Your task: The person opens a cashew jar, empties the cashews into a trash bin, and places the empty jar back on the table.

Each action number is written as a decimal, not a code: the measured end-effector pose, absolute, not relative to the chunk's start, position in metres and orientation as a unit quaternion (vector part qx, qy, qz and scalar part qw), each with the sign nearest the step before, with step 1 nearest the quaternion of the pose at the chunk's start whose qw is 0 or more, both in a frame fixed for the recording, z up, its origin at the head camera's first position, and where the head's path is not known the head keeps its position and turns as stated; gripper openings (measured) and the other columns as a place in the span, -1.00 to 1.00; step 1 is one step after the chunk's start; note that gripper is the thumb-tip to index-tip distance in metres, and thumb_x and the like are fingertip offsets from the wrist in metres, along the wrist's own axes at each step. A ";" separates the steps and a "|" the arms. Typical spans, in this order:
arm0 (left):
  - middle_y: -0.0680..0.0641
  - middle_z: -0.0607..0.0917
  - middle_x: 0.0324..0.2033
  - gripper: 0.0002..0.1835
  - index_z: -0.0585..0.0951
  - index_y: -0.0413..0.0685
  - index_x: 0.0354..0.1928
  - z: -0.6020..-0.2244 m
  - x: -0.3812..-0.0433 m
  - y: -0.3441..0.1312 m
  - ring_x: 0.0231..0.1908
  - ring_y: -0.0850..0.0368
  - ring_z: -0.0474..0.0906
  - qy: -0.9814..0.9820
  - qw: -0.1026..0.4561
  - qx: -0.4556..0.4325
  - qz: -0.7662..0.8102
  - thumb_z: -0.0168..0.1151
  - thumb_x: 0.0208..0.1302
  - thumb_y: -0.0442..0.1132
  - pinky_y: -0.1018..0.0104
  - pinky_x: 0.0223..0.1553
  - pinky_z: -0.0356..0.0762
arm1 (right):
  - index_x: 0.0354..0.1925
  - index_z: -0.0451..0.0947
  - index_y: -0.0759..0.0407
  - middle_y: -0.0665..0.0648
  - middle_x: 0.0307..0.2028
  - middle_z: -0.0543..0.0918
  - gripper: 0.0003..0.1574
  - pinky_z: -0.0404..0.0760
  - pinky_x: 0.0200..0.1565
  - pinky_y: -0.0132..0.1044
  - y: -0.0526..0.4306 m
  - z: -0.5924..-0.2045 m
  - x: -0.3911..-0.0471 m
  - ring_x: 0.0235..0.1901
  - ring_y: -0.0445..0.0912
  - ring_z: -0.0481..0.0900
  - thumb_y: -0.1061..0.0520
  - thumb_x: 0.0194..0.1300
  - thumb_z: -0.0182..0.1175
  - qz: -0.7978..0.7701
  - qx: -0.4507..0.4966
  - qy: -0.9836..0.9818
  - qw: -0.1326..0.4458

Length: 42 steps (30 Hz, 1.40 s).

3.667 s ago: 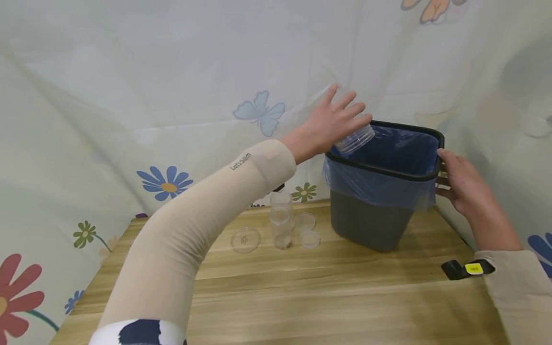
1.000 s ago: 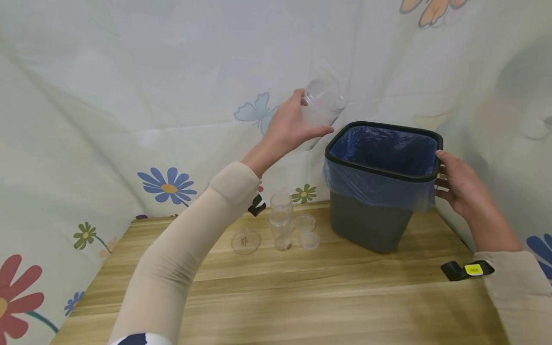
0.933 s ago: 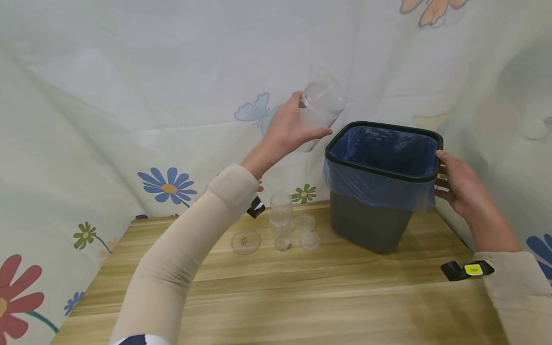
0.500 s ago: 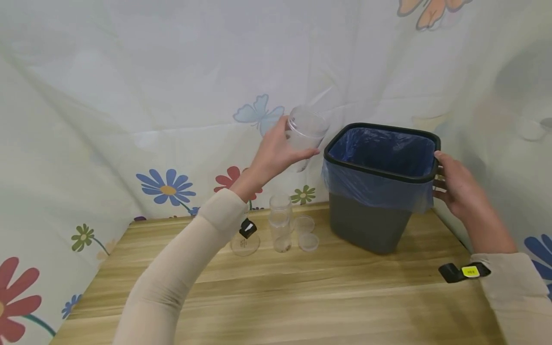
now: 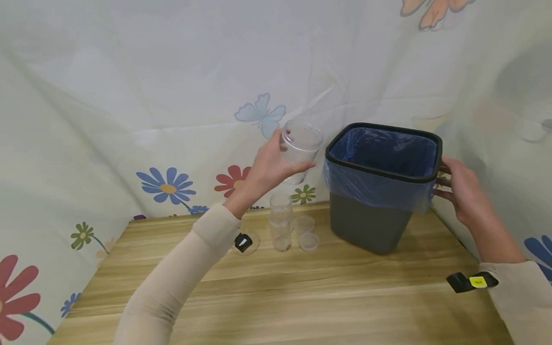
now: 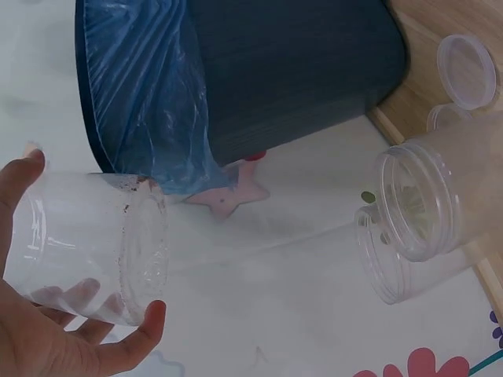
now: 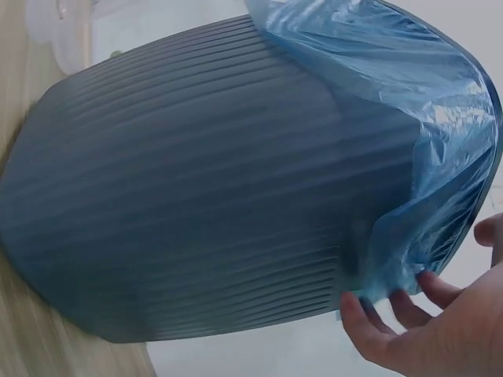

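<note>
My left hand (image 5: 269, 165) grips a clear plastic jar (image 5: 303, 143) above the table, left of the bin, its open mouth tilted up. In the left wrist view the fingers wrap one side of the jar (image 6: 86, 236), and dark specks cling near its base. A grey trash bin (image 5: 371, 220) with a black rim and a blue bag liner (image 5: 375, 184) stands at the right. Beside its right side is my right hand (image 5: 467, 191), fingers loosely bent. In the right wrist view these fingertips (image 7: 357, 314) lie right at the liner, and the thumb is apart from the rim.
Two clear jars (image 5: 281, 230) stand on the wooden table (image 5: 276, 292) left of the bin, one behind the other. Two small clear lids (image 5: 308, 241) lie beside them. A larger round lid (image 5: 254, 245) lies farther left. Patterned curtain (image 5: 194, 86) encloses the table's back.
The jar was tipped over the bin's opening; my left hand has since brought it left and down, mouth turned up. My right thumb has come off the bin's rim.
</note>
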<state>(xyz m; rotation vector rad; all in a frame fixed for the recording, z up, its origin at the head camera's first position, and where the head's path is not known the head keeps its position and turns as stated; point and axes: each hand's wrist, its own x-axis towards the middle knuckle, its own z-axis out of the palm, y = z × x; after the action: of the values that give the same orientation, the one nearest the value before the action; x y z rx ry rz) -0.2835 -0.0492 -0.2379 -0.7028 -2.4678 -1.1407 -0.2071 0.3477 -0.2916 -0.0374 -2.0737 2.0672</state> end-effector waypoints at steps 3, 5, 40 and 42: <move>-0.05 0.56 0.22 0.02 0.30 -0.04 0.40 -0.240 -0.281 -0.052 0.17 -0.05 0.51 -0.867 0.164 -0.248 -0.400 0.57 -0.02 0.24 0.03 0.05 0.61 | 0.30 0.40 0.09 -0.15 0.04 0.44 -0.46 0.61 -0.22 -0.54 0.346 -0.293 -0.200 -0.13 -0.31 0.52 -0.17 0.62 -0.15 0.648 -0.012 -0.743 0.167; -0.04 0.57 0.21 0.02 0.31 -0.03 0.39 -0.242 -0.279 -0.054 0.16 -0.05 0.51 -0.865 0.165 -0.250 -0.402 0.57 -0.03 0.24 0.04 0.03 0.61 | 0.36 0.35 0.13 -0.19 0.07 0.45 -0.42 0.58 -0.20 -0.60 0.344 -0.293 -0.195 -0.10 -0.35 0.48 -0.15 0.63 -0.21 0.598 -0.025 -0.774 0.208; -0.01 0.59 0.22 0.05 0.31 0.05 0.41 -0.280 -0.240 -0.101 0.06 0.02 0.58 -0.877 0.148 -0.234 -0.393 0.62 -0.09 0.22 0.03 -0.02 0.63 | 0.13 0.64 0.16 0.20 0.06 0.68 -0.61 0.36 0.22 -0.33 0.230 -0.299 -0.133 0.09 0.15 0.55 0.10 0.39 0.15 0.242 0.244 -0.821 0.456; -0.01 0.60 0.21 0.04 0.32 0.03 0.40 -0.284 -0.239 -0.103 0.05 0.02 0.58 -0.874 0.146 -0.239 -0.397 0.63 -0.09 0.20 0.03 -0.02 0.63 | 0.13 0.63 0.17 0.19 0.09 0.66 -0.61 0.40 0.22 -0.18 0.223 -0.306 -0.134 0.12 0.15 0.54 0.12 0.38 0.16 0.238 0.264 -0.828 0.433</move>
<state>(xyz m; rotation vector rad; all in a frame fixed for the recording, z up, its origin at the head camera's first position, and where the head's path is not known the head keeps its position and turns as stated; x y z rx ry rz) -0.2389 -0.1033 -0.2839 -0.6871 -2.5168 -1.1437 -0.1342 0.2232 -0.3059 0.6581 -2.0632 0.5935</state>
